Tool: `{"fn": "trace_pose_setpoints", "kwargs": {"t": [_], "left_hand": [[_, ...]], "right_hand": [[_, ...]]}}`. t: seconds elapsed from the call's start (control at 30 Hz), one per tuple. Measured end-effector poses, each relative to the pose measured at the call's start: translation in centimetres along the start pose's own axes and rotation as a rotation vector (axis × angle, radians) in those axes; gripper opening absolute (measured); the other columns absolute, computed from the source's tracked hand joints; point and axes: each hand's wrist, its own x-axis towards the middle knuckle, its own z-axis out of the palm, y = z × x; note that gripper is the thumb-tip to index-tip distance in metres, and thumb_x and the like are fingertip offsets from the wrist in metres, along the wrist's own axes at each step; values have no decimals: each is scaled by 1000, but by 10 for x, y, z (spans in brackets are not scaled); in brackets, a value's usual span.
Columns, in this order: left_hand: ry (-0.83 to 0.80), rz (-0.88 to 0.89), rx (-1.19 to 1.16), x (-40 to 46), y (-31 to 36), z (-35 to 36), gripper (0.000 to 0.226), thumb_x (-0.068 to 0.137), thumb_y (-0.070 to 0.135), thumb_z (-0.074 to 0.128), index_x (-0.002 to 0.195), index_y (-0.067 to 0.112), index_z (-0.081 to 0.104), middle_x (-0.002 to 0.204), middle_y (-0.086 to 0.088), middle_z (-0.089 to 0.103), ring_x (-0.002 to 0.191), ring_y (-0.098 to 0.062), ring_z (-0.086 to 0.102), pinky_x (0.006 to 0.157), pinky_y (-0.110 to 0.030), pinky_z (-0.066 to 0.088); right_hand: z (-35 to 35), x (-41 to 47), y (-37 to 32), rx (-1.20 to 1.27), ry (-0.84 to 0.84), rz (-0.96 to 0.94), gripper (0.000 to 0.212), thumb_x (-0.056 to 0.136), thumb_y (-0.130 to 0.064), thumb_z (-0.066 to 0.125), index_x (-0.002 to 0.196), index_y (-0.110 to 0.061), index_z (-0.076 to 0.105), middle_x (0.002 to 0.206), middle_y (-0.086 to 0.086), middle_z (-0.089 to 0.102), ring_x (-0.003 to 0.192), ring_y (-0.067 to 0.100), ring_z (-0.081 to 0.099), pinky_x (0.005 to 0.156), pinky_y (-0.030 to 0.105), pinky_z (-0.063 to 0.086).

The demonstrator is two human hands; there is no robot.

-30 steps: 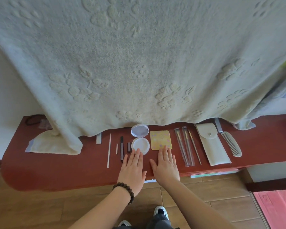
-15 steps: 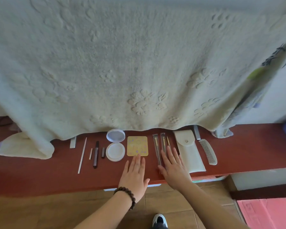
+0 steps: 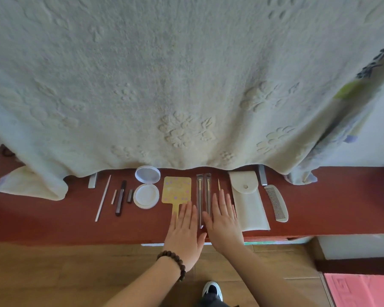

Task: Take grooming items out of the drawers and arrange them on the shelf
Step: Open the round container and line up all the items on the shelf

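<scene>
Grooming items lie in a row on the red shelf (image 3: 53, 222): a thin white stick (image 3: 103, 198), a dark pencil (image 3: 120, 197), an open round white compact (image 3: 146, 189), a yellow hand mirror (image 3: 177, 191), two packaged brushes (image 3: 203, 193), a white pouch (image 3: 248, 204) and a white comb (image 3: 276, 202). My left hand (image 3: 184, 234) rests flat on the shelf's front, fingers over the mirror's handle. My right hand (image 3: 225, 222) lies flat beside it, covering the lower ends of the brushes. Neither hand holds anything.
A large pale embossed towel (image 3: 186, 85) hangs over the shelf's back edge, its folded corner (image 3: 29, 185) lying on the shelf at left. Wooden floor (image 3: 75, 273) lies below, with my shoe (image 3: 212, 289) and a pink mat (image 3: 361, 289) at lower right.
The camera view has shifted left across the shelf. My hands have moved rightward along the row, from the compact and mirror to the mirror handle and brushes, staying flat.
</scene>
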Motion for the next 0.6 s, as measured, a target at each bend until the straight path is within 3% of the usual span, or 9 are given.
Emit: {"fn": "trace_pose_setpoints", "kwargs": {"t": [0.03,0.13,0.2,0.3,0.4,0.6], "left_hand": [[3,44,-2,1,5,1,70,88,49,25,142,6,39,152,-14,32,140,-25,34,110,-44,32],[-28,158,62,6,18,10,67,97,47,20,145,14,-13,156,-5,-19,146,-19,-13,120,-41,-1],[-34,164,101,7,23,14,71,98,49,23,138,16,-25,152,-1,-30,144,-17,-21,119,-41,-8],[-66,118,125,6,27,17,75,98,50,25,135,14,-30,147,0,-34,144,-17,-22,119,-41,-9],[-85,118,178,5,28,17,75,98,48,25,140,18,-30,154,-2,-29,144,-18,-24,117,-42,-12],[-115,105,185,3,28,15,73,98,47,24,145,19,-25,156,-3,-27,144,-18,-24,117,-42,-12]], "right_hand": [[-3,-2,6,39,-8,11,74,89,-61,0,150,-20,-11,155,-5,-25,142,12,-27,119,33,-7],[-9,-8,20,115,-101,19,70,96,-57,12,152,-18,-3,158,-6,-21,143,8,-22,120,32,-2],[-9,-10,22,81,-145,-3,67,97,-55,12,152,-18,-3,158,-5,-20,143,7,-20,119,30,-6],[-7,-11,15,62,-167,-25,65,98,-52,9,151,-17,-4,159,-2,-16,144,8,-18,118,28,-8],[-5,-10,7,91,-177,-39,67,97,-52,8,152,-16,-2,160,-1,-14,145,9,-17,117,28,-7],[-9,-10,1,170,-179,-93,62,101,-46,16,152,-14,3,161,-3,-9,144,5,-15,118,26,-4]]}}
